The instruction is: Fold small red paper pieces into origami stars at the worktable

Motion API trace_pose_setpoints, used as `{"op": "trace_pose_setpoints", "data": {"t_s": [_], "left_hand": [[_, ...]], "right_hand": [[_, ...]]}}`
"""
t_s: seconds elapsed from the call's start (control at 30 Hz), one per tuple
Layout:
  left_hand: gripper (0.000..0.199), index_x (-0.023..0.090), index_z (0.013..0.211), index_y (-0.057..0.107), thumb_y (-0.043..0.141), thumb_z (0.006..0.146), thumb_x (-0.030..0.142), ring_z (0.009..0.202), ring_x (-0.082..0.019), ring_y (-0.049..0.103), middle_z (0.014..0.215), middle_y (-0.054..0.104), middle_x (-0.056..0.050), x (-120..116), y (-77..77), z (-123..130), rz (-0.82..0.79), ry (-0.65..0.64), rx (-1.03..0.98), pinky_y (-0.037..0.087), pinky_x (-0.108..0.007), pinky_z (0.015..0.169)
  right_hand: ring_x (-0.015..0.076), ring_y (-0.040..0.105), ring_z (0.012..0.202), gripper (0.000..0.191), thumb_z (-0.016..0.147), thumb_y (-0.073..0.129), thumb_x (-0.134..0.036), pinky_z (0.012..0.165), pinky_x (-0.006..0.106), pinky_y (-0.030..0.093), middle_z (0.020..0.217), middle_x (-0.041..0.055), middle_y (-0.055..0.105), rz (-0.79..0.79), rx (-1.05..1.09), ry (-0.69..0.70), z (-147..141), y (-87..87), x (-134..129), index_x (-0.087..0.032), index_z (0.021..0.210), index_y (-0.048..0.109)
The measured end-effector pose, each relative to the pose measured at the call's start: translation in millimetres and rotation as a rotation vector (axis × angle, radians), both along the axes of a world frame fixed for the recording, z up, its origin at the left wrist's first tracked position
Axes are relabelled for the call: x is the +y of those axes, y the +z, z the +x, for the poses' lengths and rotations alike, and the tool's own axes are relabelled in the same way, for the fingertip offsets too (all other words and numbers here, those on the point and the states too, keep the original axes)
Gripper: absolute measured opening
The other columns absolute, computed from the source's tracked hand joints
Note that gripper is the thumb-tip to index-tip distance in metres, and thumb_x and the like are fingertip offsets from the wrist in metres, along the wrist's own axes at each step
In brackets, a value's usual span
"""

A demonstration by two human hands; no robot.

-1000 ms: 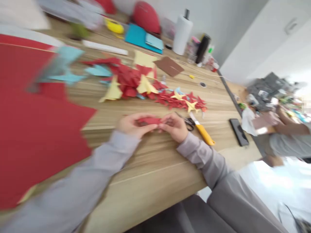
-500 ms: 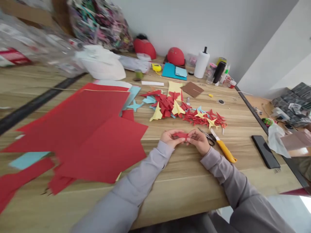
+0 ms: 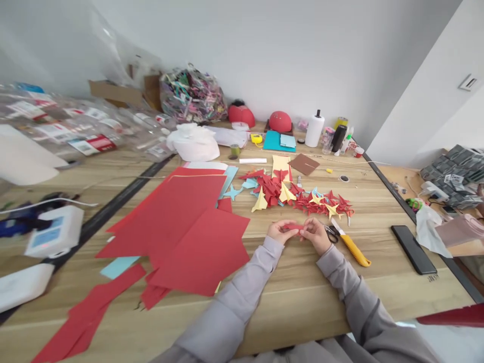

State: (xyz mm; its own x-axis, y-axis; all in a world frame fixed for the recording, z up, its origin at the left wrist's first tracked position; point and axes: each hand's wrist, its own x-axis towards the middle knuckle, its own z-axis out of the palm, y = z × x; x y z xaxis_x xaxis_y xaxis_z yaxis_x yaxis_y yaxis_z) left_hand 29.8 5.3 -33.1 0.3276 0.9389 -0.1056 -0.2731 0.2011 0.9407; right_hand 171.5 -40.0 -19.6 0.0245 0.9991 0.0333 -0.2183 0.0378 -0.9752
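Between my hands is a small folded piece of red paper [image 3: 294, 227]. My left hand [image 3: 281, 231] pinches its left end, and my right hand [image 3: 316, 235] grips its right end, thumbs close together. Just beyond lies a pile of red folded paper shapes [image 3: 272, 190] with yellow and light blue ones among them. Beside my right hand are black-handled scissors [image 3: 331, 233], partly hidden, and a yellow-handled knife [image 3: 355, 249]. Large red paper sheets [image 3: 200, 247] spread out to the left of my hands.
A black phone [image 3: 413, 249] lies at the right. Along the back stand a white bottle [image 3: 314, 131], two red domed objects, a white bag [image 3: 193, 142] and a bag of colourful scraps [image 3: 192, 96]. Red paper strips [image 3: 88, 307] and a white device [image 3: 56, 232] are at the left.
The view has shifted left and up, so the table's contents appear farther right and lower, and more of the left side shows. Both hands still hold the red paper.
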Motion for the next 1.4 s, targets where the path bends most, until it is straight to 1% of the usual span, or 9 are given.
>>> {"op": "trace_pose_setpoints", "data": {"t_s": [0.2,0.4,0.63,0.73,0.8,0.87,1.1,1.3,1.4], "left_hand": [[0.046,0.010,0.080,0.068,0.082,0.043,0.033,0.048,-0.016,0.061,0.059,0.068,-0.006,-3.9,3.7,-1.3,0.049,0.007,0.047,0.053,-0.029,0.053],[0.043,0.012,0.087,0.069,0.074,0.055,0.040,0.070,-0.019,0.067,0.079,0.072,-0.010,-2.9,6.6,-8.8,0.088,0.096,0.064,0.054,-0.031,0.067],[0.048,0.011,0.098,0.066,0.073,0.059,0.039,0.080,-0.020,0.066,0.093,0.070,-0.012,-1.2,13.9,-13.3,0.117,0.019,-0.005,0.054,-0.030,0.071],[0.070,0.015,0.121,0.052,0.075,0.058,0.033,0.073,-0.015,0.066,0.099,0.069,-0.011,-0.7,15.3,-13.3,0.102,0.081,-0.080,0.054,-0.027,0.068],[0.092,0.016,0.133,0.037,0.079,0.052,0.029,0.065,-0.014,0.066,0.088,0.071,-0.008,-0.5,14.9,-12.2,0.064,0.154,-0.109,0.054,-0.027,0.066],[0.102,0.012,0.135,0.033,0.082,0.047,0.027,0.062,-0.015,0.066,0.074,0.071,-0.005,-0.1,14.9,-10.9,0.019,0.183,-0.107,0.055,-0.029,0.066],[0.068,0.008,0.104,0.062,0.084,0.041,0.025,0.065,-0.018,0.067,0.071,0.071,-0.006,1.6,19.7,-10.6,-0.042,0.103,-0.020,0.056,-0.031,0.069],[0.063,0.010,0.100,0.062,0.082,0.046,0.034,0.065,-0.020,0.068,0.075,0.072,-0.008,2.1,18.0,-9.6,-0.170,0.034,-0.186,0.055,-0.037,0.072],[0.071,0.011,0.111,0.058,0.078,0.050,0.040,0.070,-0.023,0.068,0.078,0.072,-0.010,3.2,18.6,-10.5,-0.199,-0.008,-0.252,0.054,-0.038,0.070]], "right_hand": [[0.0106,0.058,0.045,0.044,0.063,0.075,-0.034,0.045,0.023,0.047,0.058,-0.0074,0.057,0.014,-0.043,0.053,-2.4,-4.0,2.3,-0.021,0.094,0.047],[0.0102,0.057,0.045,0.036,0.064,0.072,-0.040,0.046,0.024,0.047,0.060,-0.0035,0.061,0.009,-0.124,0.110,-1.4,-8.1,3.5,-0.019,0.083,0.051],[0.0090,0.051,0.039,0.036,0.072,0.059,-0.054,0.039,0.022,0.043,0.053,-0.0025,0.058,0.008,-0.270,0.007,-17.0,-3.4,6.2,-0.018,0.071,0.055],[0.0092,0.050,0.040,0.035,0.073,0.059,-0.054,0.039,0.022,0.042,0.051,-0.0022,0.057,0.015,-0.284,-0.031,-17.6,-3.4,5.2,-0.018,0.069,0.057],[0.0096,0.049,0.040,0.034,0.074,0.058,-0.052,0.039,0.022,0.042,0.049,-0.0026,0.056,0.011,-0.293,-0.048,-15.6,-4.1,4.0,-0.019,0.070,0.058],[0.0101,0.050,0.042,0.033,0.075,0.058,-0.051,0.041,0.023,0.043,0.051,-0.0021,0.056,0.015,-0.300,-0.055,-13.8,-4.6,3.0,-0.018,0.072,0.059],[0.0120,0.057,0.053,0.026,0.078,0.057,-0.045,0.044,0.023,0.044,0.069,0.0021,0.063,0.055,-0.311,-0.036,-13.8,-1.6,2.4,-0.019,0.080,0.060],[0.0110,0.051,0.047,0.026,0.079,0.057,-0.044,0.047,0.024,0.042,0.057,-0.0005,0.059,0.097,-0.341,-0.067,-8.4,0.2,3.5,-0.019,0.074,0.061],[0.0117,0.052,0.048,0.027,0.078,0.058,-0.046,0.047,0.025,0.042,0.060,0.0007,0.062,0.086,-0.359,-0.071,-7.1,-0.2,2.3,-0.019,0.074,0.062]]}}
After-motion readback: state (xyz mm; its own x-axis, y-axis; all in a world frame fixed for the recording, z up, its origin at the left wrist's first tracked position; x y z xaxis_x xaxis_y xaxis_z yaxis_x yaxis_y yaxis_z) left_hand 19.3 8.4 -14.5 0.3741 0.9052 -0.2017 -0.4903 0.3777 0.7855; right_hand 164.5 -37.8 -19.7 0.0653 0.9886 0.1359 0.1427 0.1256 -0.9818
